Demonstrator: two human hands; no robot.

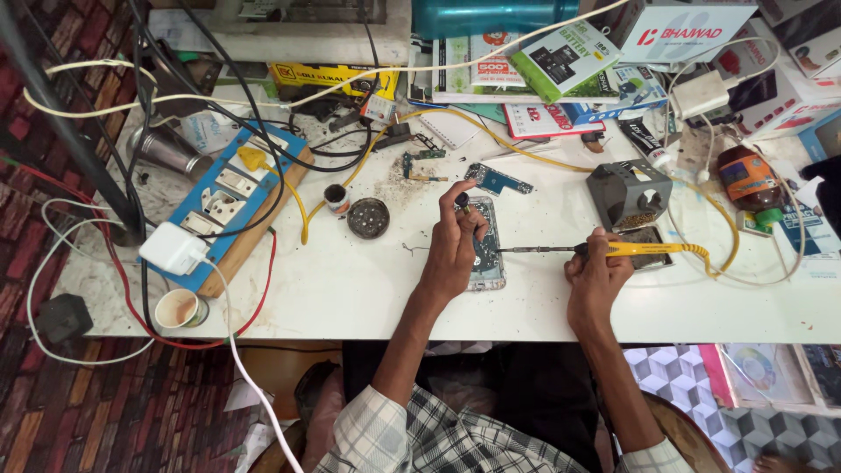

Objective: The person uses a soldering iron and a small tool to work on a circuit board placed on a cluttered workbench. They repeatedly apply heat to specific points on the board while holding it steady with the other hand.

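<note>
At the near edge of the white worktable, the person's two forearms reach up from checked sleeves. The right hand, at about 4 o'clock from the table's middle, is closed in a fist-like grip around the yellow handle of a soldering iron, whose dark shaft points toward 9 o'clock with its tip at the opened mobile phone. The left hand rests over that phone near the centre, fingers curled with thumb and forefinger pinched on a small dark object that is too small to identify. The phone lies flat, back open, just beside the iron's tip. At 3 o'clock from it sits a grey soldering-iron stand, and the iron's yellow cord curls away past it. At 9 o'clock lie a round dark tin and a small pot; further out, a blue switchboard of sockets with a white adapter and a paper cup near 8 o'clock. At 12 o'clock, a loose circuit board lies before stacked cartons.
</note>
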